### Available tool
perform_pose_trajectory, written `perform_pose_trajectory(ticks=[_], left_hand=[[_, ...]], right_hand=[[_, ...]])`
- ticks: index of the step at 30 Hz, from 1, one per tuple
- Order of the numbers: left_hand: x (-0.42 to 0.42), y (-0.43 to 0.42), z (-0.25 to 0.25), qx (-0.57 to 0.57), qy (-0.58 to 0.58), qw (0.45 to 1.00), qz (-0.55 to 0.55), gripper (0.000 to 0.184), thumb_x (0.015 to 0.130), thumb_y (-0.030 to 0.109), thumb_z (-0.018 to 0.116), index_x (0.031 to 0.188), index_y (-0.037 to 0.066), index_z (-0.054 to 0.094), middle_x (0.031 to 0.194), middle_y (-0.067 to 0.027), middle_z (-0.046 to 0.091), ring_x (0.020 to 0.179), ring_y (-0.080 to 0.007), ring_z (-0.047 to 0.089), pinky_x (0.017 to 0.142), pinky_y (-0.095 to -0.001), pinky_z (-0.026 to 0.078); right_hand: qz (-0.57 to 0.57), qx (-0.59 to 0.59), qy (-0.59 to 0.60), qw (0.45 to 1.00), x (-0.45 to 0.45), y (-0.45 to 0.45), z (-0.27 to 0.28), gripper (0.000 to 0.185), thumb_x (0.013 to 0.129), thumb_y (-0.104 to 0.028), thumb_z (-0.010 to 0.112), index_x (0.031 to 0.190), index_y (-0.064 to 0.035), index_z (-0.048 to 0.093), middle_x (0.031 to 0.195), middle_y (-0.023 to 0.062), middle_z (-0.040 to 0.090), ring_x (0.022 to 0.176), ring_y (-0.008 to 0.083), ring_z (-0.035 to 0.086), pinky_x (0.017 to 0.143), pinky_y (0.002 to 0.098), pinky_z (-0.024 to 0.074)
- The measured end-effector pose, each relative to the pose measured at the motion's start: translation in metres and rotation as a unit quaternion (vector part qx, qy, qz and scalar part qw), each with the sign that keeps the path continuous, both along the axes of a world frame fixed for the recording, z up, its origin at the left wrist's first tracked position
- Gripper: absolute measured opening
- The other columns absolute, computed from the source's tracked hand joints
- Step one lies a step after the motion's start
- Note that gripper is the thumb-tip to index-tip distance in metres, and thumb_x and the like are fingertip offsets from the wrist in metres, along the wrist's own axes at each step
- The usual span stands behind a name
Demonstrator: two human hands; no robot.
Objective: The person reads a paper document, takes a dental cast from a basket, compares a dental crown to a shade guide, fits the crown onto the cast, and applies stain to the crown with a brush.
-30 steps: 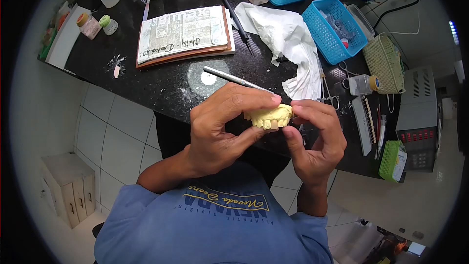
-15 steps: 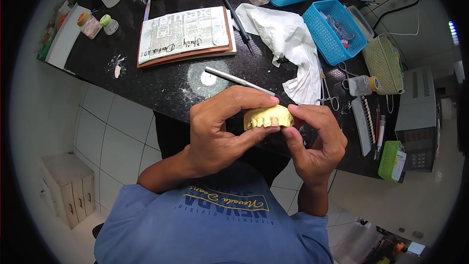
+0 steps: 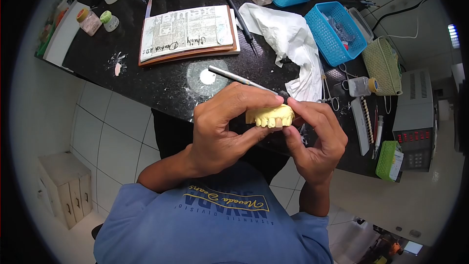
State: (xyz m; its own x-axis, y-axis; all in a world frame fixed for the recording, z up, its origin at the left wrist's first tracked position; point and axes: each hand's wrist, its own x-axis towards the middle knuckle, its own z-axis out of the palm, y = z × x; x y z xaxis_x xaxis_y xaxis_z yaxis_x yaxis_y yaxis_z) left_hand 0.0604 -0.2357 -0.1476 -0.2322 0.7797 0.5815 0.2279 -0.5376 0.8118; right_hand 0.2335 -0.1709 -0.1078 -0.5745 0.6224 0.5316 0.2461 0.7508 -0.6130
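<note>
**Fingers (image 3: 249,99) of both hands pinching one yellow tooth model (image 3: 270,116)**

From the left, my left hand (image 3: 217,129) comes with index finger and thumb bent into a wide arch, their tips parted by the model's height. This thumb covers some lower edges of the teeth, and the far face is hidden from me. The model is held in the air, in front of my blue shirt (image 3: 205,234); its long axis goes left to right, and its teeth point down, toward my body. My right hand (image 3: 320,142), with curved index finger and thumb, pinches the right end, so this corner is hard to see.
</note>
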Motion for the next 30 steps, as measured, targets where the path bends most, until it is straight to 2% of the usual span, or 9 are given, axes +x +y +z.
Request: perform_pose_trajectory(ticks=[8,11,12,15,16,17,19,26,30], left_hand=[[0.003,0.001,0.006,0.01,-0.112,0.994,0.001,0.061,0.079,0.022,0.081,0.129,0.001,0.054,0.126,-0.014,0.061,0.102,-0.0243,0.065,0.086,-0.0327,0.053],[-0.006,-0.013,0.015,0.13,-0.095,0.985,-0.058,0.04,0.093,0.039,0.063,0.103,0.001,0.056,0.094,-0.0094,0.061,0.094,-0.0211,0.058,0.081,-0.0316,0.048],[-0.005,-0.02,0.036,0.118,-0.132,0.975,-0.133,0.045,0.098,0.047,0.052,0.081,0.006,0.056,0.073,-0.0033,0.056,0.074,-0.0177,0.054,0.067,-0.0305,0.046],[0.007,-0.035,0.083,0.118,-0.296,0.868,-0.381,0.069,0.101,0.058,0.028,0.062,0.005,0.05,0.061,-0.0089,0.054,0.062,-0.0226,0.053,0.051,-0.034,0.044],[0.015,-0.055,0.086,0.103,-0.393,0.813,-0.418,0.064,0.102,0.052,0.034,0.061,0.004,0.047,0.062,-0.0116,0.051,0.06,-0.0255,0.051,0.058,-0.0409,0.045],[0.043,-0.035,0.1,0.323,-0.446,0.743,-0.381,0.054,0.096,0.049,0.051,0.067,0.005,0.058,0.057,-0.0074,0.047,0.048,-0.0185,0.046,0.043,-0.03,0.027],[0.056,-0.046,0.109,0.312,-0.533,0.686,-0.384,0.049,0.095,0.045,0.057,0.067,0.005,0.057,0.058,-0.0076,0.046,0.047,-0.0178,0.045,0.042,-0.0317,0.027],[0.01,-0.021,0.091,0.356,-0.319,0.68,-0.555,0.045,0.097,0.035,0.058,0.069,0.0,0.057,0.065,-0.0117,0.051,0.055,-0.0253,0.051,0.053,-0.0354,0.039],[-0.02,-0.029,0.079,0.266,-0.193,0.766,-0.552,0.055,0.103,0.037,0.043,0.059,0.005,0.045,0.064,-0.0128,0.049,0.059,-0.0274,0.051,0.076,-0.0528,0.042]], right_hand=[[-0.023,-0.002,-0.021,1.0,-0.002,0.011,0.02,0.028,0.074,0.0,0.075,0.102,0.0018,0.07,0.085,0.0112,0.067,0.066,0.0153,0.062,0.06,0.026,0.0502],[-0.064,0.038,-0.059,0.995,0.0,0.031,0.045,0.024,0.076,0.0,0.073,0.1,0.002,0.07,0.084,0.0095,0.067,0.069,0.0131,0.063,0.062,0.0245,0.0506],[-0.078,0.021,-0.061,0.995,0.0,0.041,0.051,0.022,0.078,-0.001,0.072,0.1,0.0022,0.07,0.084,0.0086,0.067,0.069,0.0121,0.063,0.064,0.0235,0.0503],[-0.091,-0.016,-0.06,0.994,-0.006,0.071,0.069,0.017,0.086,-0.006,0.069,0.1,0.003,0.069,0.085,0.0049,0.069,0.072,0.0082,0.063,0.066,0.021,0.049],[-0.091,-0.035,-0.057,0.994,-0.009,0.081,0.073,0.017,0.088,-0.009,0.068,0.1,0.0032,0.07,0.085,0.0043,0.069,0.072,0.0075,0.062,0.067,0.0207,0.0489],[-0.091,-0.052,-0.052,0.993,-0.012,0.092,0.076,0.018,0.09,-0.011,0.068,0.1,0.0034,0.07,0.086,0.0036,0.069,0.073,0.0068,0.062,0.067,0.0205,0.0488],[-0.087,-0.028,-0.067,0.994,-0.018,0.116,0.082,0.022,0.091,-0.016,0.068,0.103,0.0022,0.071,0.085,0.0048,0.07,0.077,0.0077,0.064,0.07,0.0211,0.05],[-0.122,0.059,-0.138,0.981,-0.054,0.181,0.097,0.026,0.089,-0.022,0.068,0.104,-0.0002,0.072,0.086,0.006,0.073,0.077,0.0094,0.067,0.074,0.0231,0.051],[-0.129,0.098,-0.162,0.973,-0.075,0.218,0.087,0.027,0.086,-0.025,0.068,0.102,-0.003,0.073,0.085,0.0085,0.073,0.078,0.0142,0.07,0.074,0.027,0.0524]])
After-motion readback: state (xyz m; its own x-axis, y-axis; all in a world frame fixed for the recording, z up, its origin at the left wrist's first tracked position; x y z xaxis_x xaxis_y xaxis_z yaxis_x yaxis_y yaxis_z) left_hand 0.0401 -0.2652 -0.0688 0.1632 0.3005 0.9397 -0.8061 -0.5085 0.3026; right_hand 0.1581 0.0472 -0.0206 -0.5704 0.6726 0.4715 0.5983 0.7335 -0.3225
